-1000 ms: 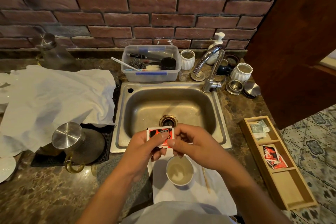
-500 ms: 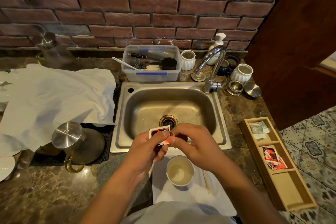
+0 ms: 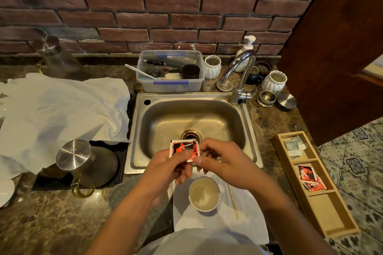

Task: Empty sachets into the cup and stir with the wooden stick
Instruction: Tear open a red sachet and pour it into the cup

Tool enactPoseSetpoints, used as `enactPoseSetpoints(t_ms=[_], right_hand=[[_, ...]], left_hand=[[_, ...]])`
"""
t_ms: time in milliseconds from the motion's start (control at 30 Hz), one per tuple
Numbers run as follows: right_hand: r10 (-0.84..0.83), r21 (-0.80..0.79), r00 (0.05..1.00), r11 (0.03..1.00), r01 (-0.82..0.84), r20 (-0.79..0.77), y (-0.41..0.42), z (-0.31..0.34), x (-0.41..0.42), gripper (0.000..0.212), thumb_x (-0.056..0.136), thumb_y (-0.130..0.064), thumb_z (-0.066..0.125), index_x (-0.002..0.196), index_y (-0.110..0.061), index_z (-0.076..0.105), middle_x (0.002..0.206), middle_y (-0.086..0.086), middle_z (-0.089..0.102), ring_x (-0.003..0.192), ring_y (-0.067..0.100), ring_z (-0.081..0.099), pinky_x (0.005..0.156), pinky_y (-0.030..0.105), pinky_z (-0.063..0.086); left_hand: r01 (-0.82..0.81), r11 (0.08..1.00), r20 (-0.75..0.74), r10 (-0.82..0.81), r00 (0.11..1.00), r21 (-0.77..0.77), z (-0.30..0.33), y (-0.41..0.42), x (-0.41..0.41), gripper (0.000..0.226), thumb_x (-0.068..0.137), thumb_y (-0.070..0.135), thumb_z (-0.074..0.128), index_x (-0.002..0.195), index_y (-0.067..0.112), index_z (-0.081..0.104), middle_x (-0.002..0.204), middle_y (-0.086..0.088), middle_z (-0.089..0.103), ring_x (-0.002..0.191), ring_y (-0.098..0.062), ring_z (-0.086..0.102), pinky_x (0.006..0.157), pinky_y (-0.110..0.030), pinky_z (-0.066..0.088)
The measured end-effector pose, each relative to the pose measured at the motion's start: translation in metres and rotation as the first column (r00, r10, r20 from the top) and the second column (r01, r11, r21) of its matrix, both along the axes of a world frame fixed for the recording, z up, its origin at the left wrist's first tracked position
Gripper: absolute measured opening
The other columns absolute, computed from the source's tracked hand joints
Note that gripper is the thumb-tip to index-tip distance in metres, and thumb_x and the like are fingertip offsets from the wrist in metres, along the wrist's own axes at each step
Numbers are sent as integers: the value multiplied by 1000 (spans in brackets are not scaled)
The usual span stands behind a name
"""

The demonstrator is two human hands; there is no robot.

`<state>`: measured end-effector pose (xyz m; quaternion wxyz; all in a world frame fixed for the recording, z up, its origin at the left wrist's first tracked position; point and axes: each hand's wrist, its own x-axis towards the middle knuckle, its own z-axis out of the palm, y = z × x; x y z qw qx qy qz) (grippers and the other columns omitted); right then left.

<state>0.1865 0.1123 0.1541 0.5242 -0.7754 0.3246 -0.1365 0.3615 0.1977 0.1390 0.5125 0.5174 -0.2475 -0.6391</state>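
A red, black and white sachet (image 3: 183, 149) is held upright above the sink's front edge. My left hand (image 3: 165, 167) pinches its lower left part and my right hand (image 3: 219, 159) pinches its right edge. Below the hands stands a white cup (image 3: 204, 193) holding a pale liquid, on a white napkin (image 3: 217, 219). Just right of the cup, a wooden stick (image 3: 233, 203) lies on the napkin. More red sachets (image 3: 310, 178) and grey ones (image 3: 293, 146) lie in a wooden tray (image 3: 323, 203) at the right.
A steel sink (image 3: 192, 122) with a tap (image 3: 238, 76) is straight ahead. A lidded steel jug (image 3: 76, 163) stands on a black mat at left, beside a white cloth (image 3: 58, 114). A plastic tub (image 3: 171, 73), white jars and a soap bottle line the brick wall.
Both hands have kept their pinch on the sachet and shifted it slightly; its right edge now looks bent or torn under my right fingers. The cup and stick have not moved.
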Motion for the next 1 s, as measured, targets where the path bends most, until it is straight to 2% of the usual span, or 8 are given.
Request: enactPoseSetpoints(t_ms=[200, 333, 533, 633, 700, 767, 867, 1000], right_hand=[[62, 113, 998, 992, -64, 16, -3, 4, 3, 20, 99, -25, 64, 99, -4, 66, 86, 10, 73, 82, 26, 72, 79, 46, 62], [49, 72, 997, 996, -53, 62, -4, -1, 5, 18, 100, -21, 62, 97, -5, 68, 86, 11, 72, 81, 26, 70, 80, 50, 60], [-1, -209, 996, 978, 21, 93, -3, -15, 9, 18, 99, -25, 62, 90, -12, 69, 77, 1, 67, 72, 22, 64, 67, 48, 52], [-32, -470, 998, 881, 58, 62, 1, -22, 11, 14, 100, -24, 61, 92, -14, 68, 79, -3, 65, 71, 14, 58, 63, 40, 50], [-59, -545, 996, 834, 89, 72, 3, -25, 12, 10, 99, -23, 62, 96, -16, 68, 83, -6, 65, 73, 5, 54, 64, 33, 50], [-65, -480, 996, 872, 90, 69, 4, -25, 11, 11, 99, -27, 61, 96, -19, 68, 82, -9, 64, 72, 5, 53, 64, 35, 51], [-54, -127, 998, 990, 58, 37, 0, -18, 9, 18, 98, -32, 63, 96, -15, 68, 82, -2, 70, 74, 16, 66, 70, 46, 57], [7, 134, 997, 991, -17, 74, -4, -10, 5, 16, 99, -20, 65, 102, -6, 71, 89, 9, 75, 83, 25, 72, 77, 42, 62]], left_hand=[[-14, 1000, 84, 16, 996, -27, 0, 1, 1, 19, 96, 14, 58, 83, 1, 64, 52, -8, 56, 42, -14, 45, 43, -22, 35], [-48, 999, 27, 48, 998, -22, 1, 1, -1, 25, 93, 16, 61, 70, 9, 66, 51, -9, 55, 38, -13, 43, 41, -23, 32], [-124, 986, -171, 141, 975, 108, -3, -4, -9, 17, 79, 20, 68, 69, 6, 64, 52, -9, 53, 35, -12, 39, 35, -20, 24], [-133, 975, -250, 175, 952, 176, -6, -7, -11, 13, 78, 18, 69, 77, 7, 63, 54, -6, 52, 35, -10, 39, 35, -18, 21], [-137, 972, -270, 187, 945, 193, -6, -9, -12, 11, 79, 18, 68, 78, 9, 63, 55, -5, 52, 36, -9, 39, 36, -19, 20], [-137, 975, -232, 176, 957, 176, -6, -9, -11, 13, 85, 18, 66, 78, 8, 63, 54, -5, 52, 38, -11, 41, 38, -22, 22], [-132, 985, -122, 146, 982, 112, -5, -5, -9, 22, 92, 18, 62, 74, 7, 64, 53, -9, 52, 40, -15, 43, 39, -24, 29], [-57, 998, -36, 57, 998, 16, -4, 2, -3, 26, 92, 25, 63, 75, 6, 70, 61, -17, 56, 44, -16, 46, 41, -23, 35]])
